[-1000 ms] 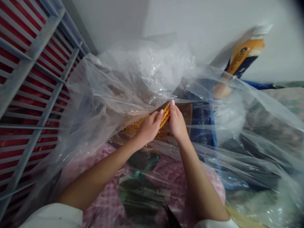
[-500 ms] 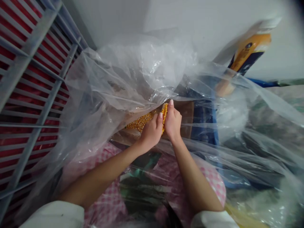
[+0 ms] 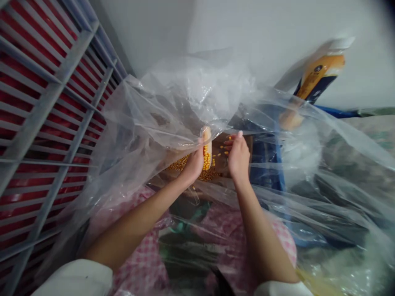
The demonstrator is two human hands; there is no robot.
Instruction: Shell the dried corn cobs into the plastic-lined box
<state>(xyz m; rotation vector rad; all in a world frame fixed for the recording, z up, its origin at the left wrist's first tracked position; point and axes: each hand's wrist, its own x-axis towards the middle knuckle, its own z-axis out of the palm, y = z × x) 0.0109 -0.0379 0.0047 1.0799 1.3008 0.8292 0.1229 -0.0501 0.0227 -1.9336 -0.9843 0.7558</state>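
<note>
Clear polythene sheeting [image 3: 173, 94] billows across my view, and beneath it a dried corn cob [image 3: 207, 154] stands nearly upright, gripped in the left hand [image 3: 194, 166] with the fingers wrapped around its lower part. The right hand [image 3: 238, 158] is off the cob and open, its fingers [image 3: 230, 142] spread just beside it, with a few loose kernels [image 3: 219, 155] scattered between them. I'd expect the cob to feel stiff, hard and fairly light. It has a pale bare tip [image 3: 206, 133], and its ridged rows look ready to shed, so I'd trust a firm wrap around the body over a pinch at the tip. Single kernels should prove small and slippery. Below lies a heap of orange-yellow kernels [image 3: 185, 164] on something brown that I can't make out. Around it all are a red-and-grey slatted rack [image 3: 46, 102], pink gingham cloth [image 3: 138, 250] and a yellow-and-navy package [image 3: 317, 74].
</note>
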